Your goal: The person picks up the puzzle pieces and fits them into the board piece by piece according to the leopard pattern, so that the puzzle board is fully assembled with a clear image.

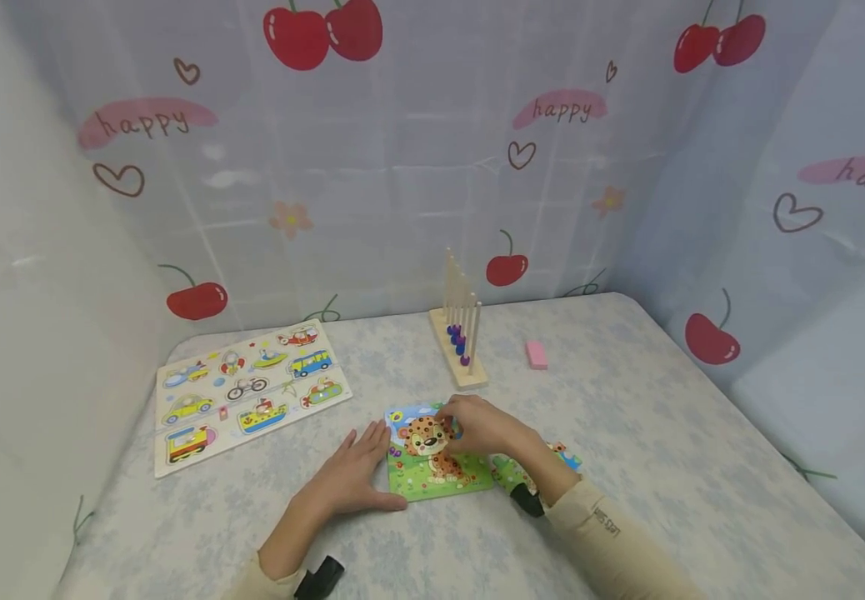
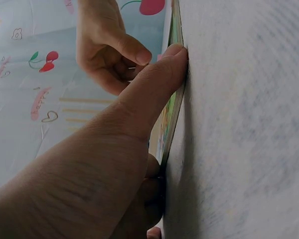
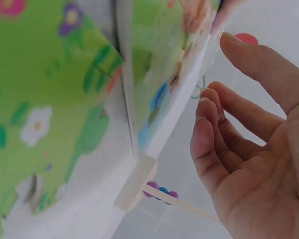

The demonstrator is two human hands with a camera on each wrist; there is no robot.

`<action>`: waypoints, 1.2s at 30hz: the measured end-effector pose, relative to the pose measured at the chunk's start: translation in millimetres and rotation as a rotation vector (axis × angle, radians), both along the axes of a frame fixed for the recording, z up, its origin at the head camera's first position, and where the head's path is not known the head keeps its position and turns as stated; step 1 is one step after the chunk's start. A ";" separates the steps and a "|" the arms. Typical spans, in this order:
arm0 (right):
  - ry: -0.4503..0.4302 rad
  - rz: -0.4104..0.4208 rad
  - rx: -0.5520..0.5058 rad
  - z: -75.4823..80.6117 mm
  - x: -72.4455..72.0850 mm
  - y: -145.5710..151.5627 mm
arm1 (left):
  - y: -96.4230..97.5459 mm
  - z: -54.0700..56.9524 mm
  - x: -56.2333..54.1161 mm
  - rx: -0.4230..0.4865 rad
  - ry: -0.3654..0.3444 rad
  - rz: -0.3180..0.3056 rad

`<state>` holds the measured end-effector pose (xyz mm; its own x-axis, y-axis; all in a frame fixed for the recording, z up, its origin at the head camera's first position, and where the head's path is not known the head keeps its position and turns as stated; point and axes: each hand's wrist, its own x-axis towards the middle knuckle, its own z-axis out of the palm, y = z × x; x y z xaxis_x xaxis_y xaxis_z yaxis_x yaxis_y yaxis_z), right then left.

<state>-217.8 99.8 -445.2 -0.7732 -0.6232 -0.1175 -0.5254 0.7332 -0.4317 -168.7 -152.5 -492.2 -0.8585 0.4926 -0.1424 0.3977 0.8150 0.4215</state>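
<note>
A square leopard puzzle (image 1: pixel 425 467) with a green lower part lies on the table in front of me. My left hand (image 1: pixel 353 479) rests along its left side, fingers straight, thumb at the near left corner. In the left wrist view, the thumb (image 2: pixel 162 74) touches the board's edge. Over the puzzle's upper right part is my right hand (image 1: pixel 481 425), its fingers loosely bent. The right wrist view shows this hand (image 3: pixel 259 119) with thumb and forefinger apart and nothing visible between them. A second green puzzle (image 1: pixel 506 473) is partly hidden beneath the right forearm.
A vehicle peg puzzle board (image 1: pixel 226 362) lies at the back left. Behind the leopard puzzle stands a wooden peg rack (image 1: pixel 470 377) with blue and purple beads. A pink block (image 1: pixel 536 355) lies to the rack's right. Printed curtains (image 1: pixel 417 192) surround the table.
</note>
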 end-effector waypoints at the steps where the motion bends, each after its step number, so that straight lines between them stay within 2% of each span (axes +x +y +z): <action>1: -0.003 0.000 -0.011 1.2 0.2 0.7 | -0.1 0.3 0.2 0.002 0.000 0.000; 11: -0.023 -0.008 -0.028 -0.2 1.8 14.5 | -0.3 0.0 0.6 0.015 -0.005 0.005; 21: -0.010 -0.040 -0.038 14.9 10.4 51.4 | 0.6 1.6 -0.7 0.010 -0.007 0.002; 31: -0.016 -0.174 -0.025 19.5 16.2 94.4 | 0.1 0.2 -1.1 -0.004 -0.015 0.006; 36: -0.010 -0.197 -0.024 17.8 18.9 111.4 | -0.4 -1.5 -1.1 0.008 -0.011 0.002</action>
<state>-198.9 211.2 -427.4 -0.8794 -0.4625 -0.1125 -0.3682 0.8108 -0.4550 -169.8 -152.9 -493.7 -0.8579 0.4919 -0.1483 0.3912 0.8126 0.4321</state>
